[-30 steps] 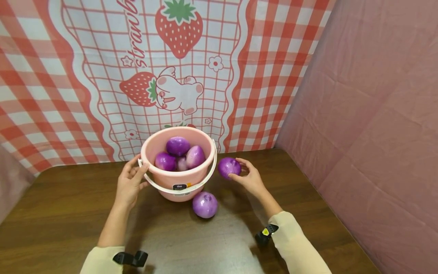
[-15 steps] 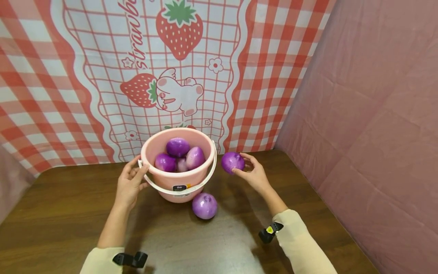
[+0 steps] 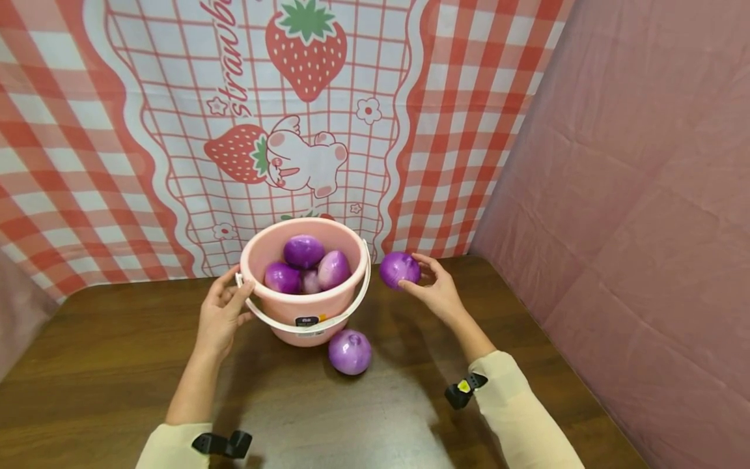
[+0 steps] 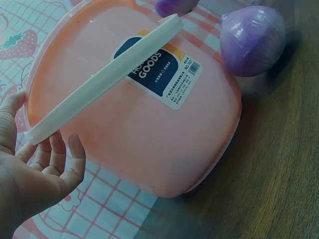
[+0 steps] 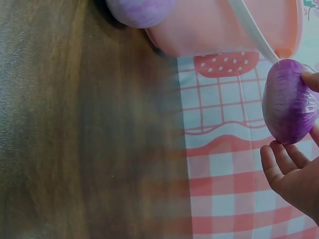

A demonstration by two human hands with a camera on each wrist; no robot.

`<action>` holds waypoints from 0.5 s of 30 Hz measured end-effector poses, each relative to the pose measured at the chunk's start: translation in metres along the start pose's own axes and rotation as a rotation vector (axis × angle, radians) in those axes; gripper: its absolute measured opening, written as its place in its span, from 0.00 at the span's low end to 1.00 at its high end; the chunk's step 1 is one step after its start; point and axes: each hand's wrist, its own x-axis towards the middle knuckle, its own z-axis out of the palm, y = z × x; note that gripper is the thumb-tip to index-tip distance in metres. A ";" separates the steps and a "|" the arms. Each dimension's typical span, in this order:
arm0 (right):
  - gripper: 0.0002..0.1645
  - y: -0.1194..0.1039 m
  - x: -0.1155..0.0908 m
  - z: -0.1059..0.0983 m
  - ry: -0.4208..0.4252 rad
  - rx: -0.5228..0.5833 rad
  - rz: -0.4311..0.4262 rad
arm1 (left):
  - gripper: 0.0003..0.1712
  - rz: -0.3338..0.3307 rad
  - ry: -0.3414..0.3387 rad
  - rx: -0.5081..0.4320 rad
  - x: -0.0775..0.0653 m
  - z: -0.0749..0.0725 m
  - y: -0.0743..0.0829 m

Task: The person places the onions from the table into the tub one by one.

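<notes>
A pink bucket (image 3: 305, 311) stands on the table with several purple onions (image 3: 304, 251) inside. Its white handle (image 3: 313, 327) hangs down across the front. My left hand (image 3: 219, 319) grips the bucket's left rim by the handle joint, thumb over the edge; the left wrist view shows the fingers at the handle's end (image 4: 42, 132). To the right of the bucket, my right hand (image 3: 435, 290) holds a purple onion (image 3: 400, 270) above the table, between thumb and fingers. Another onion (image 3: 350, 352) sits on the table at the bucket's front right.
The brown wooden table (image 3: 316, 417) runs to a red-and-white checked cloth (image 3: 457, 130) with strawberry prints behind the bucket. A pink cloth (image 3: 633, 195) hangs along the right side. Black straps with devices (image 3: 463, 389) are worn on both sleeves.
My right hand has lifted the onion a little and shifted slightly right. The left hand keeps its hold on the bucket, and the onion on the table stays in place.
</notes>
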 end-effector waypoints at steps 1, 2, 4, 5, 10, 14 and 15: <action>0.37 -0.005 -0.002 0.000 0.000 -0.003 -0.006 | 0.28 0.000 -0.001 0.000 0.000 0.000 0.000; 0.37 -0.010 -0.003 0.000 0.000 -0.008 -0.015 | 0.28 0.001 -0.002 0.001 0.000 0.000 0.000; 0.36 -0.016 -0.004 -0.001 0.000 -0.021 -0.024 | 0.27 0.002 -0.003 0.001 -0.001 0.000 0.000; 0.36 -0.016 -0.003 -0.001 0.000 -0.023 -0.023 | 0.27 0.003 -0.002 0.000 -0.001 0.000 0.000; 0.37 0.005 0.011 -0.005 0.006 -0.052 -0.033 | 0.26 0.005 -0.001 -0.003 -0.001 0.000 0.000; 0.38 0.009 0.017 -0.008 0.011 -0.067 -0.047 | 0.26 0.002 0.001 0.004 0.000 0.000 0.000; 0.38 0.008 0.018 -0.008 0.010 -0.068 -0.050 | 0.26 0.001 0.000 0.005 0.000 -0.001 0.000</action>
